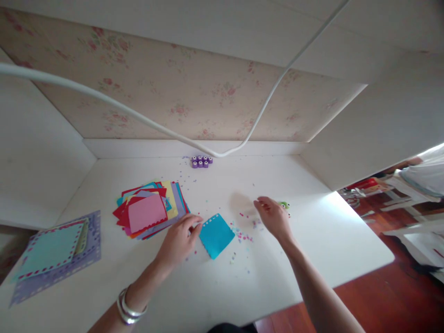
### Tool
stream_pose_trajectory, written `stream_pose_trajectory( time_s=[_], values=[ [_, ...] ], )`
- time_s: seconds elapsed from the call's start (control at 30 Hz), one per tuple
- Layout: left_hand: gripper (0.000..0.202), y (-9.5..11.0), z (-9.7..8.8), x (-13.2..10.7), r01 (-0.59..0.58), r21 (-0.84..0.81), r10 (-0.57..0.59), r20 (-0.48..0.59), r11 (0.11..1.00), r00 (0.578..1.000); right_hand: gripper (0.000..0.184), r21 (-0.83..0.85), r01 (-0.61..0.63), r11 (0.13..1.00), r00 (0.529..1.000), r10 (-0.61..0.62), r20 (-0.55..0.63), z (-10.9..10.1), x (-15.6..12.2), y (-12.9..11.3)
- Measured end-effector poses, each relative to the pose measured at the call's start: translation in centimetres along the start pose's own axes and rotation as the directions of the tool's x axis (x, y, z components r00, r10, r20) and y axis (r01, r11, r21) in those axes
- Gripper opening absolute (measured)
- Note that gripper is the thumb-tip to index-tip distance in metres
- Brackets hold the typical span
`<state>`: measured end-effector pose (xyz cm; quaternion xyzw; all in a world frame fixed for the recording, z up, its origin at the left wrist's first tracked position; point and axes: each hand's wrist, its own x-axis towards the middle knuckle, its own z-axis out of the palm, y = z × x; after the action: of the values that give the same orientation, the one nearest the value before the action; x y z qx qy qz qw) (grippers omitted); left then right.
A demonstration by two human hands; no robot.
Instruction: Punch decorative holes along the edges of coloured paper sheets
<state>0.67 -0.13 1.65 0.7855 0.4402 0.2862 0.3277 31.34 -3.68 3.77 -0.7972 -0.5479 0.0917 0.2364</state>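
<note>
A turquoise paper square (217,237) lies turned cornerwise on the white table, with small holes punched along its two left-hand edges. My left hand (180,240) is at its left corner, fingers bent and thumb and forefinger closed at the paper's edge. Silver bangles circle that wrist. To the right of the paper, my right hand (274,218) hovers above the table, its fingers loosely bent with nothing visible in them. Partly hidden behind that hand is a small green object (285,205) with dark eye-like spots. Tiny punched paper bits (244,237) lie scattered between the hands.
A loose pile of coloured paper sheets (147,213) lies left of my left hand. Farther left are hole-edged mint and purple sheets (52,249). Several small purple punches (200,163) stand near the back wall. A white cable (145,120) hangs across the view.
</note>
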Motion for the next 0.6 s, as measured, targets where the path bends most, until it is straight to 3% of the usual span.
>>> stream_pose_trajectory(
  time_s=[0.13,0.3,0.43,0.6],
  values=[
    [0.024,-0.9,-1.5,7.8,0.003,0.339,0.014,-0.048,0.941,0.999,0.046,0.057,0.105,0.993,0.96,-0.116,0.255,3.0,-4.1,-3.8],
    [0.038,-3.3,-2.1,16.0,0.014,0.467,0.023,-0.073,0.884,0.997,0.063,-0.039,0.092,0.995,0.934,-0.072,0.35,5.1,-6.3,-5.7],
    [0.049,-5.0,-2.1,18.6,-0.018,0.528,0.029,-0.013,0.849,1.0,0.052,0.046,0.002,0.999,0.912,-0.021,0.41,4.8,-5.7,-5.2],
    [0.043,-5.8,-2.1,18.4,-0.046,0.578,0.03,0.037,0.814,0.999,0.02,0.117,0.027,0.993,0.911,-0.073,0.406,4.0,-5.4,-4.4]
  ],
)
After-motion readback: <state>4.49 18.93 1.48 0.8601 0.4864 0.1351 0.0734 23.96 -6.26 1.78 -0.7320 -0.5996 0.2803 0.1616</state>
